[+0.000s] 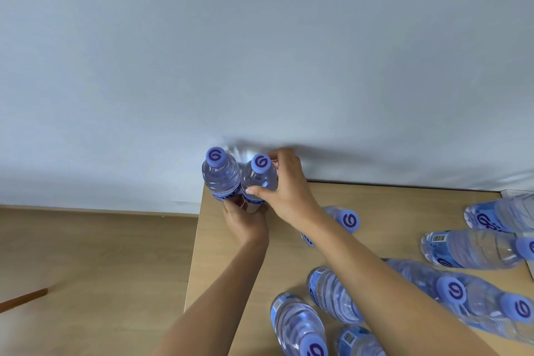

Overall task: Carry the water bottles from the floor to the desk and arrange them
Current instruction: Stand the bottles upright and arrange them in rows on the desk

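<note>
Two clear water bottles with blue caps stand upright side by side at the desk's far left corner: the left bottle point(221, 175) and the right bottle point(259, 178). My left hand point(245, 221) grips their lower parts from the near side, fingers curled round the bases. My right hand point(284, 182) grips the right bottle near its shoulder, thumb across its front. Several more bottles lie or stand scattered over the light wooden desk point(390, 211), among them one behind my right forearm point(345, 218).
A plain white wall rises directly behind the desk. Wooden floor point(86, 254) lies left of the desk's left edge, with a brown wooden stick point(23, 299) at far left. A clear container edge point(520, 192) shows at the desk's far right.
</note>
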{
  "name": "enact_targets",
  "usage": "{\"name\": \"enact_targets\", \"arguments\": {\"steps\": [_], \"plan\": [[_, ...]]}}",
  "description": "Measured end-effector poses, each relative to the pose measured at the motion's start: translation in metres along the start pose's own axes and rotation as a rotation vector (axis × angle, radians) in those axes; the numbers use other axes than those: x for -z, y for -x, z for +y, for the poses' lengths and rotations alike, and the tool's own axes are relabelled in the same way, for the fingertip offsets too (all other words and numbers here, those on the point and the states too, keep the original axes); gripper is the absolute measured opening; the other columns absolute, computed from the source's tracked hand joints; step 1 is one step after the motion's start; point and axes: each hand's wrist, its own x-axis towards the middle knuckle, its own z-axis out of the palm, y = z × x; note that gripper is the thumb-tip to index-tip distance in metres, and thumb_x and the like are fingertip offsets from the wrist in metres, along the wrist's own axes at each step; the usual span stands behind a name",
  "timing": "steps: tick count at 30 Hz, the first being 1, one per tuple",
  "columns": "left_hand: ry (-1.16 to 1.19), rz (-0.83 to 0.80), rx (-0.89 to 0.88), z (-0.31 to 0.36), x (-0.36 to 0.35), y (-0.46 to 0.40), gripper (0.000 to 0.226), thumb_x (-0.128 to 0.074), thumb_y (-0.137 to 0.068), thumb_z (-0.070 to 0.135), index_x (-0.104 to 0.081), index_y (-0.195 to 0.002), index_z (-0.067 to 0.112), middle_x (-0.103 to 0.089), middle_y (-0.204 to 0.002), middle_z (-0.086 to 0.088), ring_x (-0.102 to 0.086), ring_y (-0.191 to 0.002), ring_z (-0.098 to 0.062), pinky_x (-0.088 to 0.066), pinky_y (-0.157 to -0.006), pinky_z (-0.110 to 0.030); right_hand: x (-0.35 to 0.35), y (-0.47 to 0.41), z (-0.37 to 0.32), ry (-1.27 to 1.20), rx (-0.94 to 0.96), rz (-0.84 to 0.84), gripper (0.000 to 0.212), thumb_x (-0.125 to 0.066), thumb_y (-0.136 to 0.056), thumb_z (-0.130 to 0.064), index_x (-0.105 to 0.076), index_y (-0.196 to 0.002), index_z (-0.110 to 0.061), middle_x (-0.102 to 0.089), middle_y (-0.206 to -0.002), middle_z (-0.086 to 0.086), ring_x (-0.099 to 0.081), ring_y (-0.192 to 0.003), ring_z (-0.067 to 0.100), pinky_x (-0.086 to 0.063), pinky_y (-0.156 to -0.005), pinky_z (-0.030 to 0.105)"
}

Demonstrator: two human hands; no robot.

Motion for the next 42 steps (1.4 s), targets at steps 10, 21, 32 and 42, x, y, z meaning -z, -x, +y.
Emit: {"name": "enact_targets", "arguments": {"steps": [10, 21, 32, 42], "plan": [[-0.001, -0.007, 0.018, 0.003, -0.001, -0.001, 0.037, -0.072, -0.073, -0.004, -0.052, -0.104, 0.0, -0.06, -0.106, -0.022, -0.062, -0.091, -0.029, -0.05, -0.081, -0.031, -0.004, 0.002, -0.001, 0.004, -0.041, 0.116, 0.058, -0.089, -0.069, -0.019, -0.039, -0.098, -0.015, -0.038, -0.102, -0.003, -0.05, -0.091, 0.017, -0.047, -0.078, 0.032], [-0.042, -0.478, -0.003, 0.001, 0.044, 0.019, 0.037, -0.076, -0.078, 0.0, -0.055, -0.106, 0.01, -0.063, -0.098, 0.0, -0.062, -0.089, -0.011, -0.05, -0.07, -0.015, 0.016, 0.017, -0.023, 0.103, -0.004, 0.12, 0.038, -0.075, -0.085, -0.022, -0.057, -0.115, -0.008, -0.056, -0.116, 0.005, -0.056, -0.107, 0.021, -0.045, -0.087, 0.035], [-0.132, -0.747, -0.184, 0.024, 0.055, 0.048, 0.023, -0.065, -0.088, 0.001, -0.057, -0.109, 0.008, -0.061, -0.11, -0.002, -0.059, -0.107, -0.016, -0.052, -0.082, -0.02, 0.103, 0.073, -0.003, 0.025, -0.137, 0.106, 0.059, -0.082, -0.075, -0.044, -0.057, -0.125, -0.024, -0.058, -0.121, -0.012, -0.05, -0.117, -0.001, -0.034, -0.086, 0.004], [-0.162, -0.752, -0.207, 0.022, 0.062, 0.059, 0.026, -0.067, -0.087, 0.0, -0.058, -0.111, 0.005, -0.062, -0.11, -0.005, -0.061, -0.104, -0.019, -0.05, -0.073, -0.009, 0.09, 0.095, 0.043, -0.159, -0.356, -0.1, 0.049, -0.09, -0.066, -0.032, -0.062, -0.106, -0.03, -0.066, -0.1, -0.018, -0.062, -0.096, 0.001, -0.049, -0.081, 0.015]]}}
